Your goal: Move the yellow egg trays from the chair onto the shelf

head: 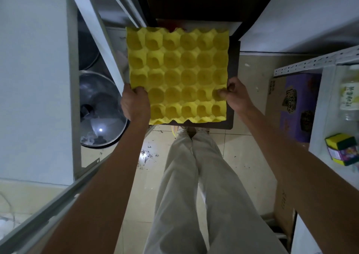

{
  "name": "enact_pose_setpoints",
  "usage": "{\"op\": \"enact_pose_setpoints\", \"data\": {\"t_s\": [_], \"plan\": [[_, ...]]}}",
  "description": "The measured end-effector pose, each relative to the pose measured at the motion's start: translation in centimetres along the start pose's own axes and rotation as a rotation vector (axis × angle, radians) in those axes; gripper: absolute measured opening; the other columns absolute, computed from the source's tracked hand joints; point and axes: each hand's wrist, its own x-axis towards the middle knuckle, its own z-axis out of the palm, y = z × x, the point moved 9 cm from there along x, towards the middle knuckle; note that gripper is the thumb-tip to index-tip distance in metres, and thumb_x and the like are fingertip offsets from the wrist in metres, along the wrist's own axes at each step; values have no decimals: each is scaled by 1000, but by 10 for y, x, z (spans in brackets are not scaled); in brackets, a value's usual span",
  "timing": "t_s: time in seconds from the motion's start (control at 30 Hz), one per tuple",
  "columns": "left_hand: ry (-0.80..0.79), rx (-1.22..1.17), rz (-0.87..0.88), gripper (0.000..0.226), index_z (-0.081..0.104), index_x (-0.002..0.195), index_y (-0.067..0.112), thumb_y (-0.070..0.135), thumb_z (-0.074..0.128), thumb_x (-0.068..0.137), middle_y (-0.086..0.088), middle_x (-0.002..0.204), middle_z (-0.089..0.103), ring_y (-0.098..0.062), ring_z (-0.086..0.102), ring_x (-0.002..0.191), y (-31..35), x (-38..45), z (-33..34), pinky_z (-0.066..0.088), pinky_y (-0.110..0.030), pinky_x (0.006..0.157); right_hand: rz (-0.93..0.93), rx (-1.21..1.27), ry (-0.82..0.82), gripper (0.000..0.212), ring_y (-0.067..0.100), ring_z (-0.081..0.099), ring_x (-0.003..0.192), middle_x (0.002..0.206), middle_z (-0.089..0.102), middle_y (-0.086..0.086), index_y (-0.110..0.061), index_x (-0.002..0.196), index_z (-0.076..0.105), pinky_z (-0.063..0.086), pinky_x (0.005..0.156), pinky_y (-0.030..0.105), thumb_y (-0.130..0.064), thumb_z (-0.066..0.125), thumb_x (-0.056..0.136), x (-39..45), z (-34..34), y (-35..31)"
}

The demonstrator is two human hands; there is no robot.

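Observation:
A yellow egg tray (177, 73) with rows of empty cups fills the middle of the view, flat side up. My left hand (135, 103) grips its near left edge, thumb on top. My right hand (236, 96) grips its near right edge, thumb pressed into a cup. The tray is over the dark seat of the chair (234, 90), which shows along the tray's right and near sides. I cannot tell whether the tray is lifted or resting, or whether more trays lie under it. White shelf boards (330, 106) stand at the right.
A metal pot with a glass lid (101, 110) sits low at the left behind a white upright. A purple printed carton (297, 106) stands on the floor at the right. A bottle (349, 92) and a yellow-green sponge pack (342, 150) rest on the right shelf. My legs stand on tiled floor.

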Motion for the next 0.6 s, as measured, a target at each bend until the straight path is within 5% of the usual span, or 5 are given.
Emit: {"op": "enact_pose_setpoints", "data": {"t_s": [0.23, 0.33, 0.43, 0.6], "plan": [[51, -6, -59, 31, 65, 104, 9, 25, 44, 88, -7, 91, 62, -30, 56, 82, -7, -5, -17, 40, -36, 70, 189, 259, -103, 50, 22, 71, 106, 119, 71, 5, -16, 132, 60, 60, 88, 42, -17, 74, 84, -7, 14, 4], [40, -21, -105, 32, 66, 104, 9, 26, 43, 89, -11, 96, 66, -33, 61, 87, -9, -9, -28, 49, -40, 76, 200, 326, -108, 49, 27, 71, 109, 122, 72, 8, -16, 133, 61, 59, 94, 48, -19, 73, 86, -16, 11, -2], [26, -10, -127, 35, 65, 110, 9, 27, 43, 91, -16, 108, 68, -35, 62, 96, -10, -11, -28, 52, -44, 85, 213, 342, -99, 52, 24, 70, 107, 122, 70, 6, -17, 135, 56, 59, 89, 45, -28, 74, 87, -22, 10, -1], [9, -17, -115, 35, 66, 110, 9, 26, 42, 90, -14, 109, 67, -32, 58, 90, -8, -7, -11, 44, -39, 78, 269, 396, -115, 50, 22, 74, 97, 115, 73, 0, -24, 131, 57, 61, 67, 33, -39, 73, 86, -19, 18, 10]]}}
